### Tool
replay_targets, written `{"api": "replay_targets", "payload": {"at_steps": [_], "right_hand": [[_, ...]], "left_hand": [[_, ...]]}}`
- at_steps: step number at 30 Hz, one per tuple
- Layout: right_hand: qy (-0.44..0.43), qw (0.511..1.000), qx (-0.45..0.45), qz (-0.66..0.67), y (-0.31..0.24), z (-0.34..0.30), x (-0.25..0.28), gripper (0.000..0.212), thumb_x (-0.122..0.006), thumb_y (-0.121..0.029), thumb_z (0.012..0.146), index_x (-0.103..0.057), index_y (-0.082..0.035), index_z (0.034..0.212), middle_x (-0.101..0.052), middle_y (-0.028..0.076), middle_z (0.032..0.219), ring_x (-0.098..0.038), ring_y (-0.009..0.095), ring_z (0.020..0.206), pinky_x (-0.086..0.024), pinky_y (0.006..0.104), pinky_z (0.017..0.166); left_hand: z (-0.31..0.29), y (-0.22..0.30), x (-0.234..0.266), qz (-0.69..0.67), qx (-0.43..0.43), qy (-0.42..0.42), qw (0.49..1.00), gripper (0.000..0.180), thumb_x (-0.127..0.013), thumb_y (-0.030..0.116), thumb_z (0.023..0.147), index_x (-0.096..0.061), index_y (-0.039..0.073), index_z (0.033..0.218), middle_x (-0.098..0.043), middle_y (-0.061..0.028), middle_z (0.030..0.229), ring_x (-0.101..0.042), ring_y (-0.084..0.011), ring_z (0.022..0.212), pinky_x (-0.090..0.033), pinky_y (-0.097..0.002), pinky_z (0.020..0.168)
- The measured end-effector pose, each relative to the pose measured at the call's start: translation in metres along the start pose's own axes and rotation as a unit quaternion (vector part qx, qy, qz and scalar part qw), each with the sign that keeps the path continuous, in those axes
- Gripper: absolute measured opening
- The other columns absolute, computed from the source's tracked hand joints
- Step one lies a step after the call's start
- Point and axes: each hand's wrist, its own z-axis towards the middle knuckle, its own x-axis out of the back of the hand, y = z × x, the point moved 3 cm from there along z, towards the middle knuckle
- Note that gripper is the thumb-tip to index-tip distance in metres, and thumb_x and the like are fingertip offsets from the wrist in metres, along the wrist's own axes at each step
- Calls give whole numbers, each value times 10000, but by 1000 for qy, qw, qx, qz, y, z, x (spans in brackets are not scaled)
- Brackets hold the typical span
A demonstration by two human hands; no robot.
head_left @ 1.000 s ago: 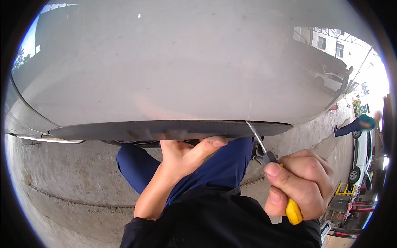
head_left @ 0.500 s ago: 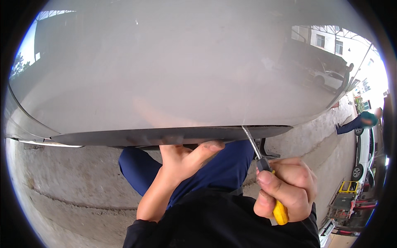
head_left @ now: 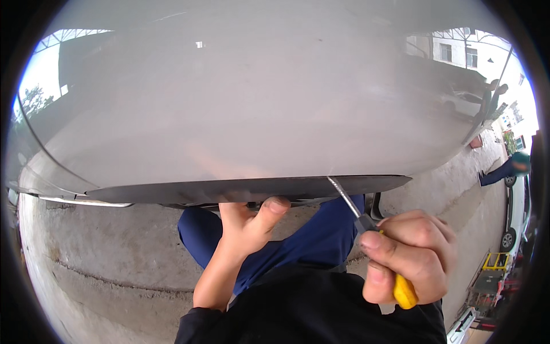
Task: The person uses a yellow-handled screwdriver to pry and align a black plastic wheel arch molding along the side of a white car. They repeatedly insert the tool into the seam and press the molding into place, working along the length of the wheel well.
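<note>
Screwdriver (head_left: 364, 223), head view: its tip has slid leftward along the upper edge of the dark trim strip (head_left: 189, 191) since half a second ago. Right hand (head_left: 409, 258), below the strip's right part: fingers curled tightly round the yellow handle. Left hand (head_left: 245, 226), at the strip's lower edge: thumb spread wide; fingertips hidden, hold cannot be told. Pale car panel (head_left: 258, 103) above the strip; navy trousers (head_left: 338, 229) below.

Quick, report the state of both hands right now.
Left hand: at the lower edge of the dark strip, fingertips hidden; open or closed cannot be told.
Right hand: closed, holding the yellow-handled screwdriver.
</note>
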Motion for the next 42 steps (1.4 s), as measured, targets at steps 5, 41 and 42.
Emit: {"api": "replay_targets", "payload": {"at_steps": [5,41,42], "right_hand": [[-54,998,-24,0,-15,13,21,296,-574,-330,958,-646,-57,870,-569,13,618,-541,141,463,-444,273,457],[-54,969,-146,190,26,3,-6,282,-748,-316,836,-660,-48,843,-628,95,748,-606,168,562,-485,254,526],[-72,972,-136,178,21,8,-7,257,-757,-292,813,-668,-54,854,-630,94,754,-612,170,569,-484,253,530]], "left_hand": [[-3,8,13,54,-45,74,995,547,-662,524,928,-585,-15,974,-622,-77,766,-571,-123,619,-451,-243,541],[-6,14,54,-134,-14,66,989,567,-711,472,910,-539,-25,1121,-645,-116,868,-649,-187,680,-540,-303,607],[-8,19,69,-111,-20,98,989,674,-626,603,914,-525,-24,1142,-645,-142,879,-668,-212,716,-562,-328,630]]}}
